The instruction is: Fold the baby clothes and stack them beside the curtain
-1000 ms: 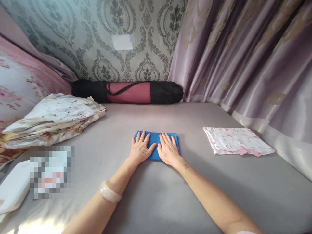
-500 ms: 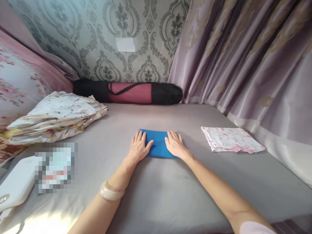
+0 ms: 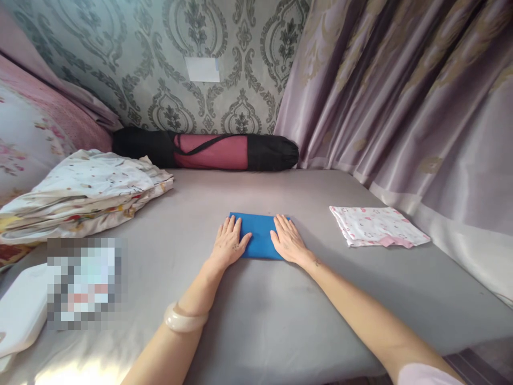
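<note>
A folded blue cloth [image 3: 257,235] lies flat in the middle of the grey sheet. My left hand [image 3: 230,243] rests palm down on its left edge, fingers stretched out and thumb apart. On the right edge lies my right hand [image 3: 287,238], also flat, with its thumb pointing inward. Neither hand grips the cloth; both press on it from above. A pale bangle [image 3: 186,319] circles my left forearm. To the right is a folded white cloth with pink prints [image 3: 377,227], untouched.
A pile of folded printed fabric [image 3: 92,187] lies at the left. Nearer stand a white device [image 3: 28,302] and a blurred-out object [image 3: 88,283]. A black and maroon roll bag [image 3: 212,151] lies along the wall, and curtains [image 3: 360,96] hang at the right.
The view has shifted slightly. My right hand's fingers sit a little closer together, and both hands stay on the blue cloth. Nothing else has visibly moved.
</note>
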